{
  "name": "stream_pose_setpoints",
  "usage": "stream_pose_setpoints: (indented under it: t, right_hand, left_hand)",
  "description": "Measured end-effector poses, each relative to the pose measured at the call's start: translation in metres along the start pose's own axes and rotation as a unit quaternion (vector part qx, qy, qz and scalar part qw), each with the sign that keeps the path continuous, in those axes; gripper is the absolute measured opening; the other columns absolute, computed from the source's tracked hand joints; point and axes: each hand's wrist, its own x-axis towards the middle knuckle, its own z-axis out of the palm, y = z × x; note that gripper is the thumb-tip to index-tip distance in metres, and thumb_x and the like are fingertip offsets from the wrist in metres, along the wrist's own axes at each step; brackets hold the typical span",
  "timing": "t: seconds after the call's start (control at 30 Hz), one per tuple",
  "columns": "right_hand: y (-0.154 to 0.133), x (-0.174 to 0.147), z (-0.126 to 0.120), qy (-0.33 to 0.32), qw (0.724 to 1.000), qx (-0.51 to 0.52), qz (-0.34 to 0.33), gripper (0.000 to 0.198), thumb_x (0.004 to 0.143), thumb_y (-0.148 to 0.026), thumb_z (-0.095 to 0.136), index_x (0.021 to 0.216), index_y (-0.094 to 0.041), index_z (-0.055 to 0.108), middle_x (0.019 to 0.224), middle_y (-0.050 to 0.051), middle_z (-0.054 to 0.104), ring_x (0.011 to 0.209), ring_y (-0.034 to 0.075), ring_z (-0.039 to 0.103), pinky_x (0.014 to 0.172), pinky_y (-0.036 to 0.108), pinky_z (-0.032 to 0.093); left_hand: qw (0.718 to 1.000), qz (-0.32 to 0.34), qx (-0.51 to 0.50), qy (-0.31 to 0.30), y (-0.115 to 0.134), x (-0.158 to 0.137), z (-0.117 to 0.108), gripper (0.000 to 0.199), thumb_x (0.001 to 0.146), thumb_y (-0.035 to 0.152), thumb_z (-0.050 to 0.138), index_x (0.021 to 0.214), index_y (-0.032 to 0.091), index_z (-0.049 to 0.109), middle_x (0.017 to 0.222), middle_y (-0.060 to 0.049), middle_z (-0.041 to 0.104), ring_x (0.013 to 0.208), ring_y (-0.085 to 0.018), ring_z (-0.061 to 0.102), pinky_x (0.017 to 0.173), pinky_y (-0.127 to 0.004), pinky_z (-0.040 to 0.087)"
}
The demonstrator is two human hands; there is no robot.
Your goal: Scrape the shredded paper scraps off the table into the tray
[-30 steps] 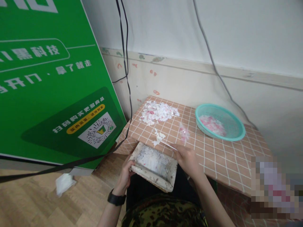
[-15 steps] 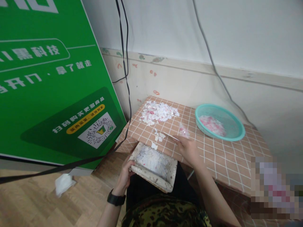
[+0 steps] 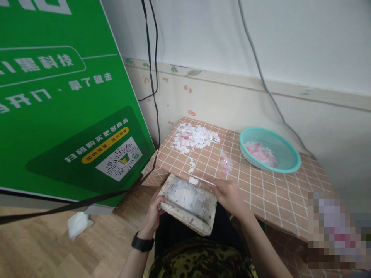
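My left hand (image 3: 153,213) is closed on the left side of a worn, whitish rectangular tray (image 3: 185,221), which is tilted below the table's front edge. White paper scraps (image 3: 185,195) lie inside it. Above the tray's far rim, my right hand (image 3: 230,196) grips a thin, pale flat strip (image 3: 204,180), seen nearly edge-on. Just beyond the strip's tip are a few loose white scraps (image 3: 191,169) at the table edge. A clear packet (image 3: 226,164) with pink bits lies farther back, beyond my right hand.
A heap of white and pink scraps (image 3: 194,137) covers the back left of the checked tablecloth (image 3: 261,193). At the right stands a turquoise basin (image 3: 296,160) holding pink-white pieces. A green panel (image 3: 72,96) and hanging black cables (image 3: 155,77) flank the left side.
My right hand has moved toward me with the strip, from the table top to the tray's far rim. Scraps have shifted toward the table edge. The tray has stayed in place.
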Motion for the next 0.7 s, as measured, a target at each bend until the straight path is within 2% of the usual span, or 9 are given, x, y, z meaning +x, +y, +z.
stream_pose_setpoints:
  t: [0.07,0.13,0.33,0.5,0.7]
  right_hand:
    - [-0.003,0.0,-0.001,-0.029,0.999,0.014,0.001,0.031,0.102,-0.031,0.049,0.099,-0.023,0.08,0.083,0.006,0.079,0.07,0.02,0.073,0.066,0.029,0.053]
    - [-0.002,0.004,-0.002,-0.026,0.999,0.022,0.003,0.033,0.102,-0.034,0.051,0.091,-0.022,0.08,0.078,0.005,0.078,0.066,0.019,0.071,0.064,0.028,0.051]
    - [0.019,0.044,0.004,0.091,0.993,-0.06,0.035,0.03,0.1,-0.031,0.053,0.111,-0.021,0.079,0.101,0.009,0.081,0.085,0.026,0.076,0.076,0.034,0.056]
    - [0.022,0.071,0.013,0.044,0.992,-0.109,0.042,0.032,0.099,-0.025,0.053,0.121,-0.022,0.076,0.105,0.008,0.08,0.089,0.025,0.077,0.08,0.034,0.057]
    - [0.019,0.052,0.012,0.01,0.997,-0.077,0.004,0.034,0.099,-0.021,0.05,0.121,-0.024,0.076,0.114,0.007,0.078,0.099,0.025,0.076,0.087,0.035,0.057]
  left_hand:
    - [1.0,-0.001,0.0,-0.003,0.0,0.0,-0.001,0.038,0.063,0.03,0.07,0.098,0.016,0.07,0.082,-0.002,0.07,0.068,-0.019,0.059,0.059,-0.029,0.05]
    - [1.0,-0.004,0.002,0.001,-0.001,0.001,-0.002,0.034,0.063,0.032,0.07,0.093,0.016,0.07,0.08,-0.002,0.068,0.07,-0.02,0.059,0.06,-0.029,0.05]
    - [1.0,-0.011,0.005,0.013,-0.003,0.002,-0.002,0.03,0.061,0.034,0.071,0.084,0.015,0.069,0.073,-0.001,0.065,0.069,-0.02,0.058,0.061,-0.029,0.05]
    - [1.0,-0.008,-0.001,0.003,0.002,-0.001,0.001,0.043,0.063,0.031,0.071,0.102,0.015,0.072,0.085,-0.004,0.071,0.073,-0.021,0.062,0.062,-0.03,0.05]
    - [1.0,0.0,0.002,0.008,0.002,-0.002,0.001,0.048,0.063,0.031,0.071,0.109,0.016,0.073,0.087,-0.004,0.072,0.075,-0.022,0.062,0.061,-0.029,0.049]
